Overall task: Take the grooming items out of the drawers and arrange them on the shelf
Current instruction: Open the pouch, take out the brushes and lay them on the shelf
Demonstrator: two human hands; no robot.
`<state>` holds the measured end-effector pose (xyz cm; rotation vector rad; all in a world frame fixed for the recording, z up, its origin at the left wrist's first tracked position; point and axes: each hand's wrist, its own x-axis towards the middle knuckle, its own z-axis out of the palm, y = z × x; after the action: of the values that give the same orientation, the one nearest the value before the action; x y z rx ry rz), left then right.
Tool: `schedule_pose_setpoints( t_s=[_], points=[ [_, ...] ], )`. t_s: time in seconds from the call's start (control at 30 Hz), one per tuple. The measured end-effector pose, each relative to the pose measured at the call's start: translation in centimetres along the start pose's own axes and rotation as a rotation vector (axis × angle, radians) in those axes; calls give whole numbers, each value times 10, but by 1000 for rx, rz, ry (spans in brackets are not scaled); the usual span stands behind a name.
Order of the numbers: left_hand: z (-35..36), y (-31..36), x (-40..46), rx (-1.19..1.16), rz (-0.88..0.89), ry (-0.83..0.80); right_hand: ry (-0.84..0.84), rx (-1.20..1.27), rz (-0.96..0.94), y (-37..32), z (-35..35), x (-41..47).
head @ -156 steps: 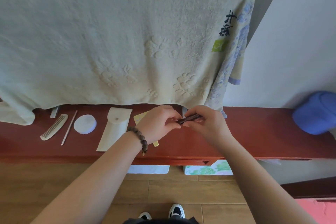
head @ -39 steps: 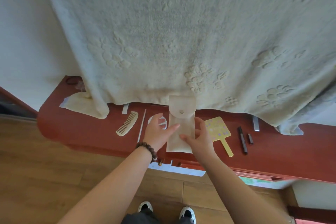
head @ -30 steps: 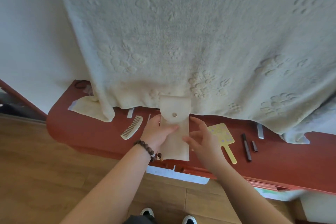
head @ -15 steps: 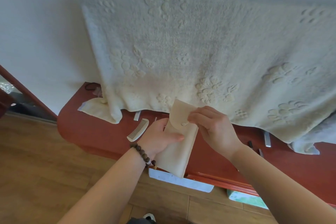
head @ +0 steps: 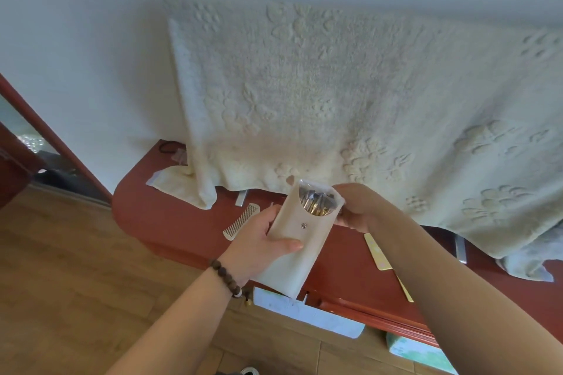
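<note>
I hold a cream snap-button pouch [head: 300, 240] up above the red wooden shelf [head: 170, 222]. My left hand [head: 262, 245] grips its lower body, thumb across the front. My right hand [head: 356, 210] pinches the pouch's top edge and holds the flap back, so the mouth gapes. Metal tool tips [head: 316, 202] show inside the mouth. A cream comb [head: 240, 222] lies on the shelf to the left. A yellow hand mirror [head: 379, 254] lies on the shelf to the right, partly hidden by my right forearm.
A large cream towel [head: 335, 106] hangs down the wall and drapes onto the shelf's back edge. White paper [head: 307, 312] and a green-printed packet [head: 420, 353] lie below the shelf front. Wooden floor spreads left, with a red door frame [head: 51, 143].
The pouch's flap has been opened and folded back, showing the tools inside. I have lifted the pouch higher off the shelf, and my view has swung left.
</note>
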<state>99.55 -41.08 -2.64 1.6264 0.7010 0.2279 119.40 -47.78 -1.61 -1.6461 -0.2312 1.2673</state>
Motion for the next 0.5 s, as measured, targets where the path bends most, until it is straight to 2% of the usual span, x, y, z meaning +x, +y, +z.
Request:
schedule_pose_setpoints(
  t_s=[0.1, 0.13, 0.2, 0.23, 0.27, 0.33, 0.43, 0.5],
  points=[
    [0, 1, 0, -24, -16, 43, 96, 50, -153, 0, 1, 3],
    [-1, 1, 0, -35, -20, 53, 204, 14, -262, 1, 0, 3],
    [-1, 1, 0, -48, -27, 72, 485, -208, -538, 1, -1, -7],
    [-1, 1, 1, -48, -33, 82, 558, -304, -685, 1, -1, -15],
    [0, 1, 2, -44, -39, 93, 553, -371, -801, 2, 1, -23],
    [1, -1, 4, -36, -48, 119, 424, -497, -904, 7, 4, -34],
    [4, -2, 6, -14, -48, 127, 345, -688, -912, 17, 6, -33],
    [6, -2, 6, 1, -45, 122, 358, -655, -882, 18, 5, -29]
  ],
)
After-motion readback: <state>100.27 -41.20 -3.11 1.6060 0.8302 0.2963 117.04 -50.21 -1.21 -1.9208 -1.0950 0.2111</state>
